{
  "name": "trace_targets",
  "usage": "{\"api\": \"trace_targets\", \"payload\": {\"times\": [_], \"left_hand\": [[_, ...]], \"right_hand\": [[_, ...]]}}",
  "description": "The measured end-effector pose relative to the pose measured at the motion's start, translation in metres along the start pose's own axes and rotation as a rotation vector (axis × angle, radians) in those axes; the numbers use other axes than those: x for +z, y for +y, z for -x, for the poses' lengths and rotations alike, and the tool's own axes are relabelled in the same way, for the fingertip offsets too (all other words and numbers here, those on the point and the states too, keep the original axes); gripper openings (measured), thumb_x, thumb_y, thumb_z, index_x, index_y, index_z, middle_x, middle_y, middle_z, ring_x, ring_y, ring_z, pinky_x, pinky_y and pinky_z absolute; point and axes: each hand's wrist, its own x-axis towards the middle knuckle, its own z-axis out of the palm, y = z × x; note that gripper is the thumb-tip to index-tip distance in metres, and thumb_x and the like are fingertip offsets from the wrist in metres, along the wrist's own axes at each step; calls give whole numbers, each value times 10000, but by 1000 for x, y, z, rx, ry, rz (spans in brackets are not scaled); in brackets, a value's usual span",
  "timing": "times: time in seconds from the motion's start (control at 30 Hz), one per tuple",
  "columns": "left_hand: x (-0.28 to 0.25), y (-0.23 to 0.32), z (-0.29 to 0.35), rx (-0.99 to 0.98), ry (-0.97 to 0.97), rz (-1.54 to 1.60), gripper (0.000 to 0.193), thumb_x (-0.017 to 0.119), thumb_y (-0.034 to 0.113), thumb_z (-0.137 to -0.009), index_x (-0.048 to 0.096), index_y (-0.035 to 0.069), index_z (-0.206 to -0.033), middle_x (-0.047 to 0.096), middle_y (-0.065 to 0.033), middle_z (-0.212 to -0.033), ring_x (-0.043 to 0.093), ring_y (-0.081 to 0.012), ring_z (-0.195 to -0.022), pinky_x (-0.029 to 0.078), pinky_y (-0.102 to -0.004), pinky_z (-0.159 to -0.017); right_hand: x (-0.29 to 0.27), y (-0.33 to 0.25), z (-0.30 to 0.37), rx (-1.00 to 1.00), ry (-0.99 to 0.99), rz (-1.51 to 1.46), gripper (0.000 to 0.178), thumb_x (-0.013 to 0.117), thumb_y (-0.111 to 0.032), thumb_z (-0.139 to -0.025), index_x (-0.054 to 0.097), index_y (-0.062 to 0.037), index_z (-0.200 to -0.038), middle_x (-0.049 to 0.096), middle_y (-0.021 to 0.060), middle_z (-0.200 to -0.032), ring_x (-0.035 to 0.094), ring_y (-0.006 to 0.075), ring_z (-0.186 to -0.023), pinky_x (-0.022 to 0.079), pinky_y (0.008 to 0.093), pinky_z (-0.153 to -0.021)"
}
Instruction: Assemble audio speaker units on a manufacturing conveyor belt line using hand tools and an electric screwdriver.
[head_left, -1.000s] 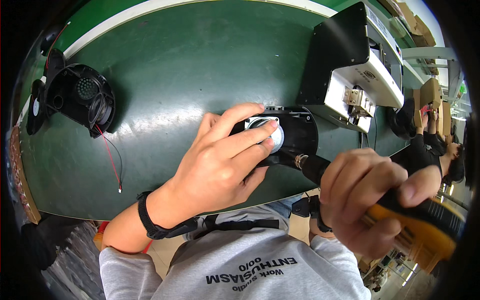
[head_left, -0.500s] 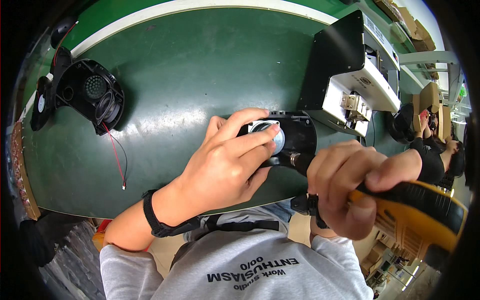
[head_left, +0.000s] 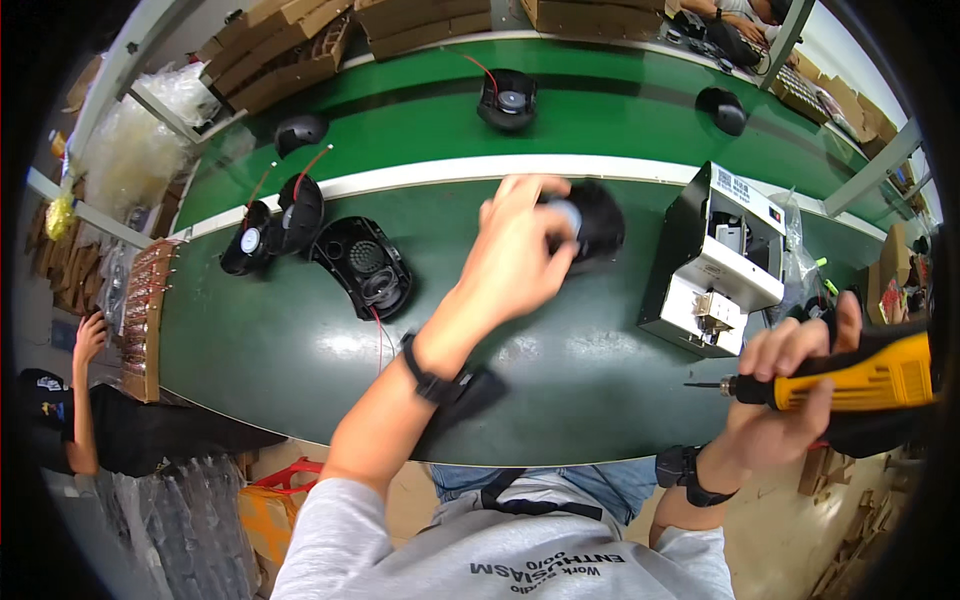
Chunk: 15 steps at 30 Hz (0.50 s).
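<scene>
My left hand [head_left: 520,250] reaches to the far part of the green table [head_left: 560,400], its fingers and thumb closed on a black speaker housing [head_left: 603,225] with a round grey speaker showing under the fingertips. Motion smears the housing. In my right hand [head_left: 790,385], at the right above the table's near edge, is a yellow and black electric screwdriver [head_left: 860,378]. Its thin bit points left and touches nothing. Left of my left arm lies an open black housing [head_left: 365,265] with a speaker and thin wires. Two more black housings [head_left: 298,215] with red wires stand beyond it.
A black and white machine [head_left: 720,260] stands on the table's right. Behind a white rail [head_left: 450,172], a green belt [head_left: 400,110] carries several black housings. Cardboard boxes [head_left: 420,25] line the back. Another person's hand [head_left: 90,338] shows at the left, beside a rack [head_left: 147,320] of small parts.
My left hand has moved from the near edge to the far side with the speaker housing. The screwdriver has come away from the housing to the right. The view has shifted, showing the belt.
</scene>
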Motion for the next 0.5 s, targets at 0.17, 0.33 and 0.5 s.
{"api": "trace_targets", "payload": {"times": [0.17, 0.33, 0.5], "left_hand": [[89, -66, -119, -278, 205, -89, 166, 875, 198, -716, 801, 96, -824, 573, -104, -1252, 458, -318, -1310, 372, -494, -1064], [125, -113, -161, -164, 390, -270, 255, 759, 348, -867, 804, 99, -833, 517, -175, -1415, 356, -380, -1418, 250, -604, -1118], [89, -108, -139, -485, 434, -408, 715, 718, 612, -842, 641, 138, -1372, 375, -240, -1595, 274, -428, -1509, 262, -691, -1130]], "right_hand": [[0, 28, 19, 228, -27, -16, 587, 662, -221, -1003, 409, 65, -1449, 577, 105, -888, 582, 198, -721, 544, 379, -670], [-20, 21, 41, 233, -94, 21, 478, 631, -170, -1032, 457, 35, -1427, 582, 112, -919, 580, 198, -799, 542, 370, -705], [-55, 9, 49, 171, 1, 81, 444, 616, -149, -1036, 453, 39, -1403, 583, 118, -958, 579, 204, -808, 545, 367, -709]]}}
